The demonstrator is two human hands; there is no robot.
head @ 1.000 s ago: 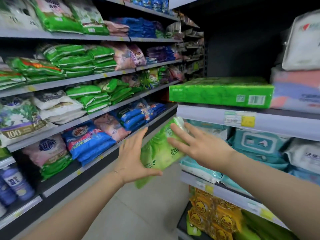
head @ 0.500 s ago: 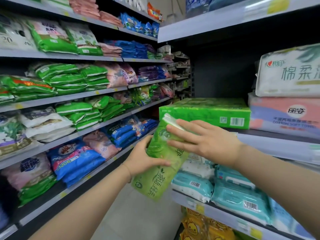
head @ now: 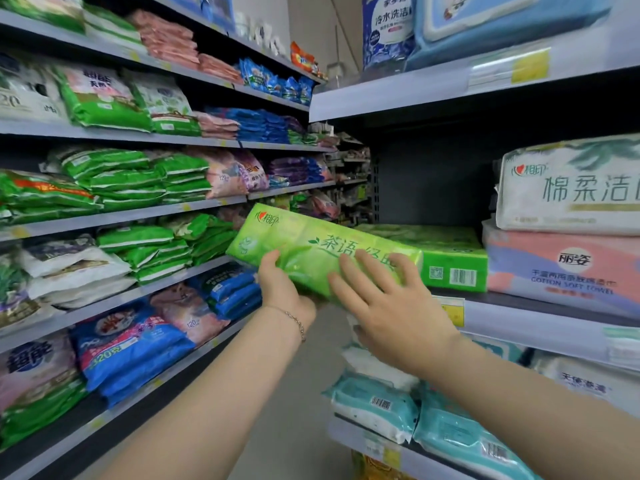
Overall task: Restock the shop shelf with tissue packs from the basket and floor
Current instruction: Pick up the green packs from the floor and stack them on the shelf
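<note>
A light green tissue pack (head: 311, 249) with printed characters lies almost level in front of the right shelf. My left hand (head: 282, 292) holds it from below, thumb curled onto its front face. My right hand (head: 388, 306) rests flat on the pack's front with fingers spread. The pack's right end touches or overlaps a darker green tissue pack (head: 446, 258) lying on the middle shelf board (head: 519, 313). Behind that pack the shelf bay is dark and bare.
A pink-and-blue towel pack (head: 561, 268) with a white pack (head: 568, 188) on top stands right of the green one. Teal wipe packs (head: 381, 403) fill the shelf below. The left aisle shelves (head: 121, 216) hold many bagged goods. Grey floor (head: 284, 427) runs between.
The pack has been raised and turned from upright to nearly level, up to the middle shelf beside the darker green pack. My view has tilted upward.
</note>
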